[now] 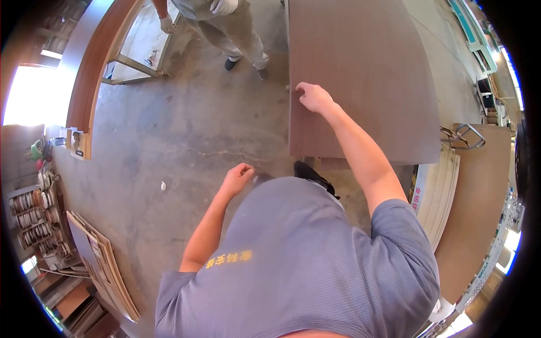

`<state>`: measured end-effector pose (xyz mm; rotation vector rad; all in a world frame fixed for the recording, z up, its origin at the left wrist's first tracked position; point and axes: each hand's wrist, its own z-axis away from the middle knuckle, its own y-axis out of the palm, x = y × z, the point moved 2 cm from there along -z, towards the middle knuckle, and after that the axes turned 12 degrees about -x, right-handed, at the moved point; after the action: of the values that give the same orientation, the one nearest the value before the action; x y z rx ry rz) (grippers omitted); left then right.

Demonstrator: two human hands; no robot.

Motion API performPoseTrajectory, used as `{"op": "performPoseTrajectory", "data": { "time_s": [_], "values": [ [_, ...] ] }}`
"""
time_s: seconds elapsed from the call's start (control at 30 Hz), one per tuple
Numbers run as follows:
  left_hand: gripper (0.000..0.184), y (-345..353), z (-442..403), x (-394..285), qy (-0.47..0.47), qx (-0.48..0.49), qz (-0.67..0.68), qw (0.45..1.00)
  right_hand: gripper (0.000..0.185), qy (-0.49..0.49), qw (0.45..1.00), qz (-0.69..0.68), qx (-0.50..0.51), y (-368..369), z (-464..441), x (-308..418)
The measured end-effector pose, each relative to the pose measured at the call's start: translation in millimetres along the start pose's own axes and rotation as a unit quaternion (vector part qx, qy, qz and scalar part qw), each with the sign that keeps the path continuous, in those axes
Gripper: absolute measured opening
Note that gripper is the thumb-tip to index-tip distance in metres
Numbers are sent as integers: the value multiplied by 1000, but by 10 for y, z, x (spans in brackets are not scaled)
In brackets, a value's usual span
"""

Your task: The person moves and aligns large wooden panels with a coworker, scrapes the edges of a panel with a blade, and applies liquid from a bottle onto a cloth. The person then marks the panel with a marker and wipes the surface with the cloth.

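A large flat brown panel (366, 62) extends away from me on the right. My right hand (315, 97) is over its near left part, close to the left edge, with fingers bent together and pointing at that edge. Whether the fingertips press on the panel or pinch something small, I cannot make out. Low over the concrete floor, in front of my body, my left hand (238, 178) hangs with its fingers curled in. Nothing shows in it, and it is apart from the panel.
Another person (222, 28) wearing white gloves stands ahead, left of the panel. Long wood-coloured boards (96, 73) and a metal-framed table (132, 65) are at the upper left. Leaning sheets (104, 265) stand at lower left, and boards (445, 191) at right. Cracked concrete floor (186, 124) lies between.
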<state>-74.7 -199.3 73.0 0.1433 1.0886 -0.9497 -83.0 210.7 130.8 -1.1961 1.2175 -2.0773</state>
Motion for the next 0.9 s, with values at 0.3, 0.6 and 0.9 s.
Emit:
{"op": "performPoseTrajectory", "data": {
  "time_s": [0.3,0.6,0.9],
  "values": [
    [24,-125,13,124,-32,-25,-3,999,46,48,993,-71,-75,36,5,-30],
    [24,-262,-52,201,-14,-7,-3,1000,72,102,987,32,-118,112,204,-9],
    [25,-298,-145,461,15,-22,-20,999,64,51,980,17,-190,121,820,-375]
  ]
}}
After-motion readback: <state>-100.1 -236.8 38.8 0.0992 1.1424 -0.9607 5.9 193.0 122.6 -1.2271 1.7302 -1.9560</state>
